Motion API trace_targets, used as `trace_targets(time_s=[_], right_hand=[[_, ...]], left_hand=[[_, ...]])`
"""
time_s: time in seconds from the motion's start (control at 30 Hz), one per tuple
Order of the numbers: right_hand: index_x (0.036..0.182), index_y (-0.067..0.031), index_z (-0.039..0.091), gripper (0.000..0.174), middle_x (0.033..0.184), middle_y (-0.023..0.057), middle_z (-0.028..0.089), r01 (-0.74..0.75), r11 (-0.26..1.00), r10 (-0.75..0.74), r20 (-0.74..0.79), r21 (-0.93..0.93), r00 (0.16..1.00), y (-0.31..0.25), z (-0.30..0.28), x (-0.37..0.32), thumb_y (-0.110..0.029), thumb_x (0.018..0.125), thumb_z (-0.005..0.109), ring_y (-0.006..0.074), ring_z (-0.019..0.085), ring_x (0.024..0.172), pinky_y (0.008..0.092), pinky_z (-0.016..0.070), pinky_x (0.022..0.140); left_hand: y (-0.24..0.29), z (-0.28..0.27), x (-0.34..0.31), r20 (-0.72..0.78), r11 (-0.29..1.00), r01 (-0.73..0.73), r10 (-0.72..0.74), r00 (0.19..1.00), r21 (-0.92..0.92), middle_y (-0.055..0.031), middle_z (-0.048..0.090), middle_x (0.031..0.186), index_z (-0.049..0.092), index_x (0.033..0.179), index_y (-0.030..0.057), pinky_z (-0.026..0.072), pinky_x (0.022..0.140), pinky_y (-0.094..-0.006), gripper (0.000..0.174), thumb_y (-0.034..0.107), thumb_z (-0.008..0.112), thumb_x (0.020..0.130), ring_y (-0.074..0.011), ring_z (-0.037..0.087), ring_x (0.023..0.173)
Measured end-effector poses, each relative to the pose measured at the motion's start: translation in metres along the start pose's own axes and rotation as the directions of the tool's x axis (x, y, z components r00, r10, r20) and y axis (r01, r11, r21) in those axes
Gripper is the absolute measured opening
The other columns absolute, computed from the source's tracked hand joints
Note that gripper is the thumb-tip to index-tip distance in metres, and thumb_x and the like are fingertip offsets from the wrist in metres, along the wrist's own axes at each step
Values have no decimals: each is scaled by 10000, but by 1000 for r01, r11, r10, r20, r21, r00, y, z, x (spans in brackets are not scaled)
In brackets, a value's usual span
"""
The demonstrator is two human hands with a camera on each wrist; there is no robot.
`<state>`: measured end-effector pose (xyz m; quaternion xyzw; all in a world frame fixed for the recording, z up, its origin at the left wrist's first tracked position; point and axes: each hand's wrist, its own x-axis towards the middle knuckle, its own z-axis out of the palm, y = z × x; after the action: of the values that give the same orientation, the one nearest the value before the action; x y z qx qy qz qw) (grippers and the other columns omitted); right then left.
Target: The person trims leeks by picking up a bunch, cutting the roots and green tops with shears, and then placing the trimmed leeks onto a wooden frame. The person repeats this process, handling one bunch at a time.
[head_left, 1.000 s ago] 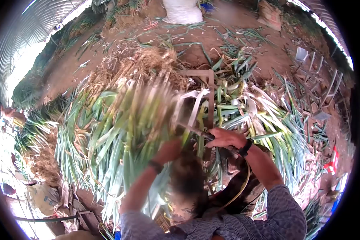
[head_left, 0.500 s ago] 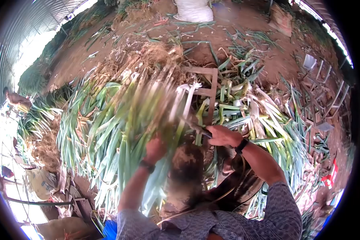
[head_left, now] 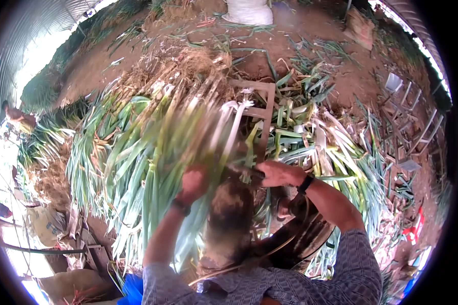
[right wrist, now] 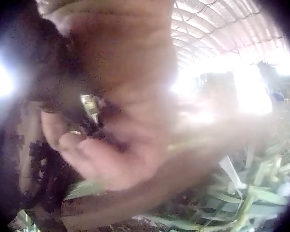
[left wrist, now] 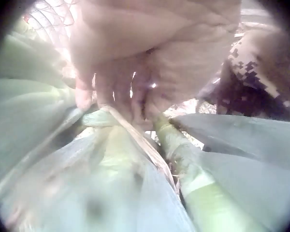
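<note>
Long green onions (head_left: 137,168) with white stems and hairy roots lie in a thick heap at the person's left. The left hand (head_left: 194,182) grips green onion stalks (left wrist: 171,137) by their leafy part, fingers curled round them; the stems beyond are blurred in the head view. In the right hand (head_left: 280,174) is a dark-handled air blow gun (head_left: 245,170), its nozzle pointing left at the stalks. A brass fitting (right wrist: 90,107) shows beside the right palm, and a thin yellowish hose (head_left: 285,243) trails back toward the body.
A wooden frame (head_left: 269,109) stands ahead of the knees. More green onions (head_left: 341,152) lie on the right. White sack (head_left: 248,11) at the back; metal stools (head_left: 425,129) at far right. Another person (head_left: 19,119) is at far left.
The left hand has shifted left and the right hand a little left, the blow gun moving with it. The view has tilted slightly. Both hands keep their hold.
</note>
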<state>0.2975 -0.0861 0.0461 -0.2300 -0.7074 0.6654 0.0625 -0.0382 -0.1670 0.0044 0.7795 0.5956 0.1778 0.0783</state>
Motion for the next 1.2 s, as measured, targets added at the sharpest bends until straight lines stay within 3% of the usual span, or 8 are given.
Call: trace_targets(time_s=[0.1, 0.2, 0.3, 0.53, 0.63, 0.8, 1.1, 1.2], right_hand=[[1224, 42, 511, 365, 790, -29, 450, -269, 894, 284, -13, -358, 959, -50, 13, 2, -180, 942, 577, 109, 436, 689, 305, 418, 622], [1182, 20, 549, 362, 750, 35, 534, -187, 762, 160, -100, -619, 982, -32, 15, 10, -200, 902, 612, 159, 518, 694, 343, 443, 636], [1142, -15, 587, 388, 785, 120, 616, -154, 959, 142, -67, -238, 988, -14, 25, 11, -256, 848, 664, 232, 591, 725, 391, 469, 675], [1220, -10, 573, 432, 937, 167, 674, -199, 866, 155, -132, -459, 979, -59, 22, 3, -145, 814, 633, 267, 650, 859, 373, 508, 763], [1198, -26, 572, 436, 936, 196, 666, -248, 862, 168, -211, -442, 963, -68, 16, -3, -144, 784, 638, 302, 655, 855, 399, 500, 750], [1043, -34, 569, 325, 867, 215, 637, -334, 775, 132, -380, -536, 916, -68, 27, -2, -186, 768, 653, 412, 634, 815, 476, 491, 709], [1031, -26, 530, 406, 901, 221, 645, -331, 649, 116, -341, -685, 933, -43, 40, 9, -277, 769, 711, 425, 639, 852, 507, 499, 722], [1042, -38, 506, 403, 755, 221, 636, -291, 656, -8, -392, -697, 920, -35, 38, 9, -253, 753, 686, 448, 627, 748, 530, 490, 665]], left_hand=[[-1, -9, 5, 186, 984, 98, -125, 975, 149, -147, 645, 1020, 627, 1047, 98, 466, 831, -448, 258, 169, 645, 799, -341, 626, 936], [0, -17, -4, 173, 973, 195, -214, 961, 120, -173, 649, 1027, 599, 1111, 101, 484, 777, -493, 320, 210, 637, 813, -369, 630, 925], [-2, -15, 5, 180, 969, 241, -248, 952, 57, -186, 654, 1004, 610, 1097, 96, 492, 728, -529, 317, 259, 624, 826, -386, 637, 896], [-18, 5, 37, 367, 915, 400, -392, 844, 58, -178, 670, 887, 658, 913, 83, 500, 699, -507, 366, 407, 693, 746, -375, 650, 839], [-12, -24, 47, 208, 948, 301, -276, 938, -103, -176, 676, 905, 652, 922, 82, 505, 707, -479, 432, 461, 721, 726, -366, 655, 852], [-16, -15, 87, 115, 882, 471, -465, 878, -26, -197, 676, 907, 640, 923, 50, 507, 710, -450, 440, 421, 756, 717, -360, 655, 835], [-36, -19, 90, 267, 830, 364, -271, 925, -422, -142, 661, 811, 648, 922, -29, 490, 669, -362, 358, 288, 704, 767, -215, 622, 747], [-39, -15, 92, 319, 763, 390, -252, 914, -515, -143, 650, 778, 652, 899, -34, 487, 665, -364, 308, 260, 656, 805, -201, 611, 731]])
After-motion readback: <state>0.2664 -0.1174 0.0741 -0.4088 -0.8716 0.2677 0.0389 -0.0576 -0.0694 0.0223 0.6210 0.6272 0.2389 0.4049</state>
